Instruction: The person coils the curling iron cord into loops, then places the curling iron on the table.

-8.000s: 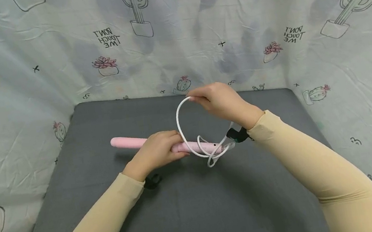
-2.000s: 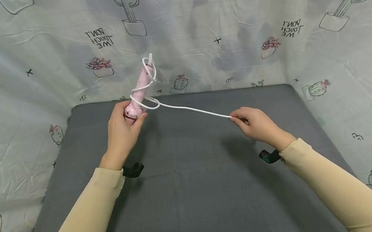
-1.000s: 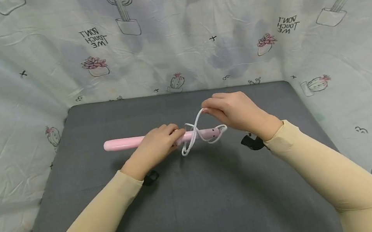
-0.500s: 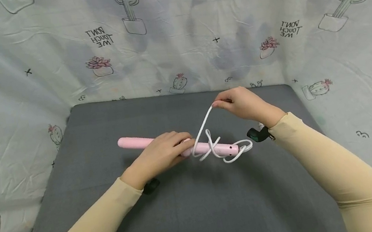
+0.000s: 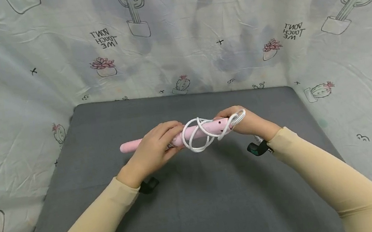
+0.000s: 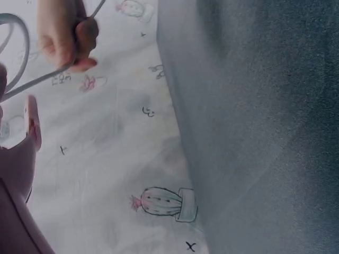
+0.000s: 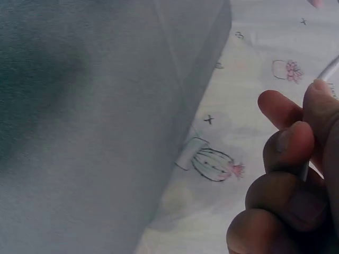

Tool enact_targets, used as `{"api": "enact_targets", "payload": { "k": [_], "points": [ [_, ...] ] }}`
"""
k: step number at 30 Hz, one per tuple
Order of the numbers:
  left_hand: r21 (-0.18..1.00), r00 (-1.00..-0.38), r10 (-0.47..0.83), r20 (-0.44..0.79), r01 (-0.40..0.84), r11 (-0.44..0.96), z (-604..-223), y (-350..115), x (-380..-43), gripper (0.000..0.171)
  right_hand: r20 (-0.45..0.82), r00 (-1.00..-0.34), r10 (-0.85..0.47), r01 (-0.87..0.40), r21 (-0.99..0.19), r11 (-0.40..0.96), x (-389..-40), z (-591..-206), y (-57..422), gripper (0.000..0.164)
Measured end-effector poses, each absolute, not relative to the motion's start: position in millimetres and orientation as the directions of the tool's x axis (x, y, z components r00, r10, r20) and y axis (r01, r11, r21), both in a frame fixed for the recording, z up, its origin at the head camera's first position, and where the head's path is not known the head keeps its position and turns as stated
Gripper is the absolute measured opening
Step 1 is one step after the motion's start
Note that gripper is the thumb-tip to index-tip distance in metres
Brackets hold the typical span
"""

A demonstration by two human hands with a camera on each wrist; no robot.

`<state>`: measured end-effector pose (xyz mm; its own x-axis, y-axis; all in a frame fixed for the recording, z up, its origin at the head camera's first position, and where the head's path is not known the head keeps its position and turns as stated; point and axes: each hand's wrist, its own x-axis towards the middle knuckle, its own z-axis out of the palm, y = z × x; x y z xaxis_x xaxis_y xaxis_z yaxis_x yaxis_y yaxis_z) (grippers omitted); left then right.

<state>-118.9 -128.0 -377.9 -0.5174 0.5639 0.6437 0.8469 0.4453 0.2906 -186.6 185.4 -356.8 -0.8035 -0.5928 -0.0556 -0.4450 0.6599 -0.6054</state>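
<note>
My left hand (image 5: 152, 146) grips a pink curling iron (image 5: 212, 127) around its middle, holding it above the table. The barrel points left and the handle right. A white cord (image 5: 198, 150) loops loosely several times round the handle. Behind the handle's end, partly hidden by it, is my right hand (image 5: 248, 123). The right wrist view shows the right fingers (image 7: 291, 143) curled on the cord (image 7: 329, 69), thumb pressing it. In the left wrist view the cord (image 6: 39, 79) runs taut from the right hand (image 6: 61, 32) toward the curling iron (image 6: 18, 164), whose clamp lever sticks up.
A grey cloth-covered table (image 5: 198, 208) lies beneath both hands. White curtains (image 5: 175, 35) printed with cacti hang behind it and on both sides. Each wrist carries a small black camera mount, such as the right camera mount (image 5: 257, 148).
Over the last half second, my right hand has dropped from above the handle to behind its end, drawing the cord round. The handle end has swung upward. The left hand keeps its grip.
</note>
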Motion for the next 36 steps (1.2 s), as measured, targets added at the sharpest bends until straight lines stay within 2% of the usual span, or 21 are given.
{"api": "enact_targets", "payload": {
  "k": [4, 7, 11, 16, 22, 26, 29, 32, 36],
  "points": [
    [0.357, -0.568, 0.466, 0.678, 0.809, 0.468, -376.8, -132.4, -122.8, 0.055, -0.053, -0.809, -0.586, -0.454, -0.578, 0.678, -182.1, -367.5, 186.5, 0.021],
    [0.402, -0.591, 0.367, 0.719, 0.783, 0.474, -374.8, -136.2, -125.4, 0.057, -0.110, -0.820, -0.562, -0.390, -0.611, 0.689, -175.8, -373.4, 188.0, 0.025],
    [0.459, -0.626, 0.214, 0.749, 0.725, 0.514, -370.1, -142.9, -129.7, 0.056, -0.125, -0.844, -0.521, -0.351, -0.607, 0.713, -167.4, -381.6, 201.4, 0.026],
    [0.509, -0.681, 0.128, 0.721, 0.645, 0.570, -366.1, -148.4, -133.3, 0.054, -0.125, -0.864, -0.489, -0.325, -0.602, 0.729, -160.2, -391.4, 216.0, 0.026],
    [0.628, -0.775, 0.019, 0.632, 0.525, 0.575, -366.9, -144.7, -135.8, 0.057, -0.099, -0.828, -0.552, -0.394, -0.598, 0.698, -147.5, -399.7, 205.7, 0.022],
    [0.655, -0.818, -0.017, 0.576, 0.449, 0.608, -369.6, -142.8, -138.5, 0.060, -0.007, -0.759, -0.651, -0.568, -0.483, 0.667, -132.4, -400.2, 186.2, 0.017],
    [0.653, -0.839, -0.026, 0.544, 0.404, 0.641, -370.4, -142.5, -142.2, 0.061, 0.102, -0.672, -0.733, -0.713, -0.357, 0.603, -119.6, -393.8, 168.2, 0.021],
    [0.603, -0.854, 0.005, 0.520, 0.371, 0.706, -371.4, -143.8, -146.5, 0.058, 0.239, -0.575, -0.783, -0.816, -0.240, 0.526, -107.2, -381.6, 154.1, 0.020],
    [0.498, -0.867, 0.069, 0.493, 0.346, 0.795, -374.8, -146.1, -150.0, 0.053, 0.394, -0.447, -0.804, -0.890, -0.100, 0.445, -93.4, -362.4, 144.0, 0.016]
  ]
}}
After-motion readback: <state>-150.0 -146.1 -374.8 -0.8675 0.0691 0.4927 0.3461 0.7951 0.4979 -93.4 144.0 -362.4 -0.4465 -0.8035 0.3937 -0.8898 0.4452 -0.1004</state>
